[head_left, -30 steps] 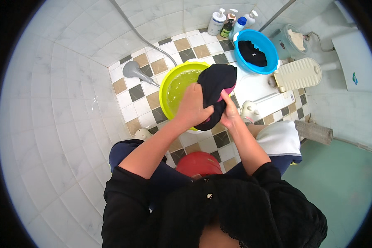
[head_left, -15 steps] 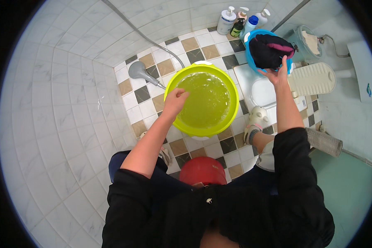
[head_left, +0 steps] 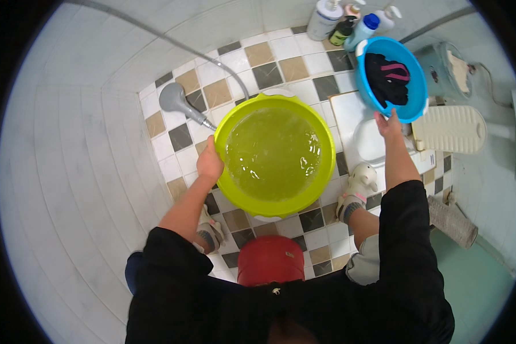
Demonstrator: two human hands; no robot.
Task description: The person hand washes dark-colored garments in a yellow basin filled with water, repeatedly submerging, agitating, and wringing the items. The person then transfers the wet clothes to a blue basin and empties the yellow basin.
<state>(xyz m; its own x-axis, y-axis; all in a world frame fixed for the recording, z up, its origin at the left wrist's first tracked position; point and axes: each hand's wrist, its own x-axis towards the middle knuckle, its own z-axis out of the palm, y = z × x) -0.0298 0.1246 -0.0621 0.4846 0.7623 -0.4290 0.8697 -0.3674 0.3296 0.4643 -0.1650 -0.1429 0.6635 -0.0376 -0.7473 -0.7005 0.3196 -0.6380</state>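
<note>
The tiled floor [head_left: 265,75] carries two basins in front of me. The yellow-green basin [head_left: 222,183] stands near the middle of the floor, holding greenish-looking water [head_left: 272,152] with bright reflections on its surface. The left hand [head_left: 210,163] is at the left rim of this basin; its grip is closed on the rim, with part of the fingers hidden from view.

The blue basin [head_left: 421,86] is located toward the far right corner of the floor, apart from the yellow-green basin. The right hand [head_left: 389,125] is at the near rim of the blue basin, and its grip is closed on that rim. The black cloth [head_left: 384,83], marked with a magenta band [head_left: 397,69], lies bunched inside the blue basin. Neither hand touches the cloth.

A grey shower head [head_left: 173,98] lies on the floor close to its left edge, just beside the yellow-green basin. Several bottles [head_left: 325,22] stand along the far edge of the floor, beside the blue basin. To the right of that basin is a translucent bucket [head_left: 436,69] with a beige cloth [head_left: 457,71]. A cream ribbed board [head_left: 452,129] is positioned near the floor's right edge.
</note>
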